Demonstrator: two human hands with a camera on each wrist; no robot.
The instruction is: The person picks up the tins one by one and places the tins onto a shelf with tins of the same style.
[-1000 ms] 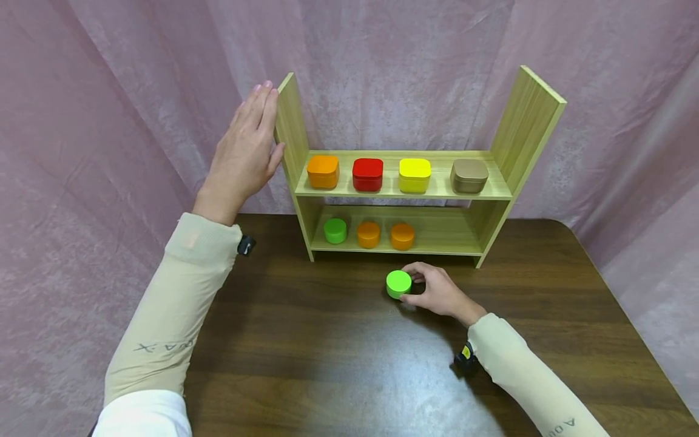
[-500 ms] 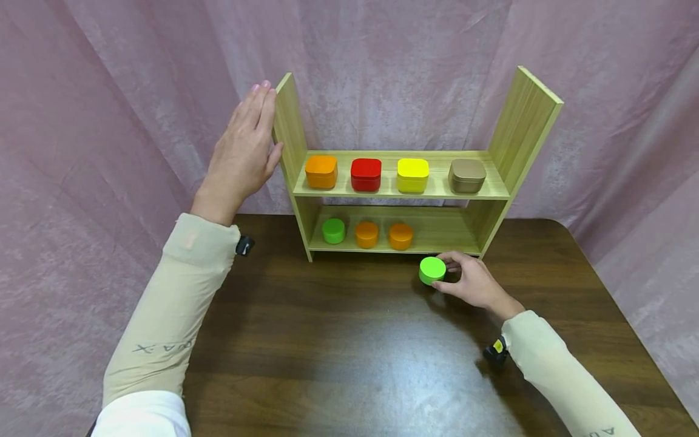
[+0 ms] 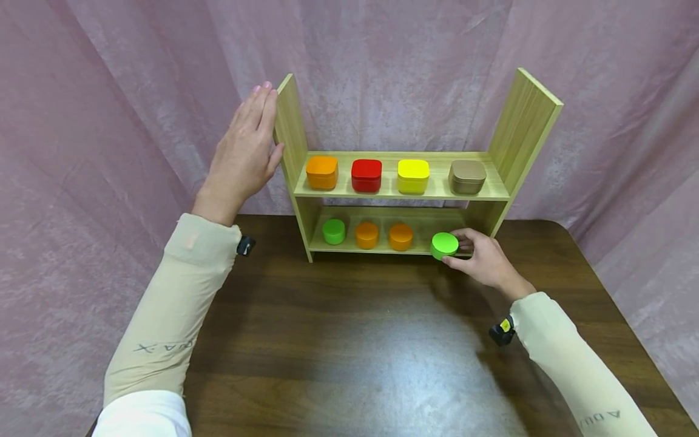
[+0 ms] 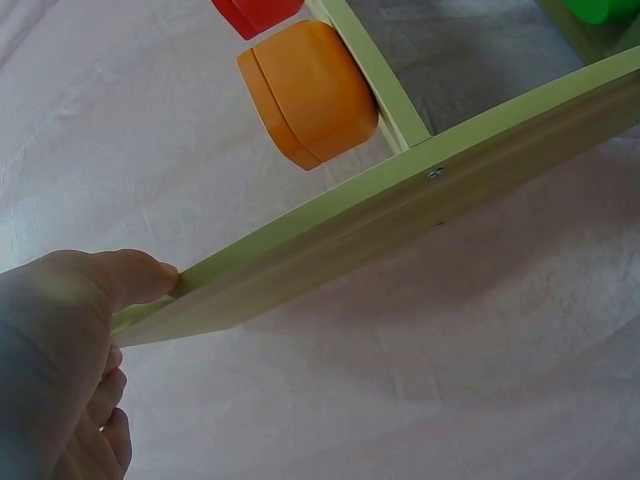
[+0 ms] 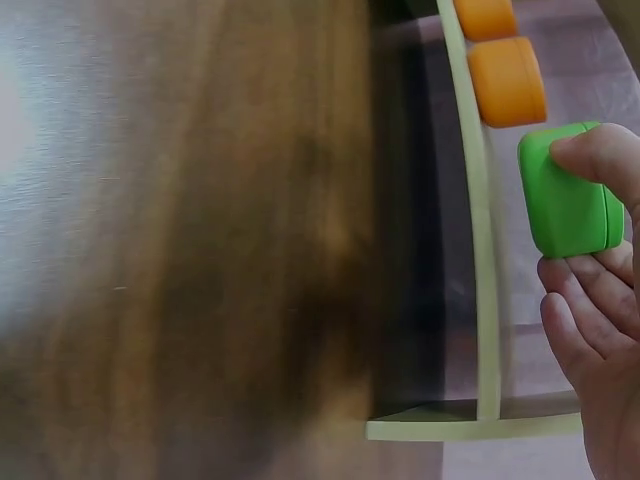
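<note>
My right hand (image 3: 486,258) pinches a bright green round lidded container (image 3: 445,245) between thumb and fingers, at the right front of the lower shelf (image 3: 431,221). In the right wrist view the thumb presses one face of the green container (image 5: 570,200); whether it touches the shelf, I cannot tell. My left hand (image 3: 244,145) lies along the outside of the wooden rack's left side panel (image 3: 291,121), fingers straight. Its thumb touches the panel's front edge in the left wrist view. Left of the held container sit two orange round containers (image 3: 401,237) and a green one (image 3: 334,231).
On the upper shelf (image 3: 388,191) stand orange (image 3: 322,172), red (image 3: 366,176), yellow (image 3: 412,176) and brown (image 3: 466,177) square-cornered boxes in a row. The rack's right side panel (image 3: 526,127) rises beside my right hand. A dark wooden table (image 3: 338,340) lies in front, a pink curtain (image 3: 393,67) behind.
My right hand has carried the green container rightward, then up and away from me, from above the table to the lower shelf's front. The left hand stays at the panel.
</note>
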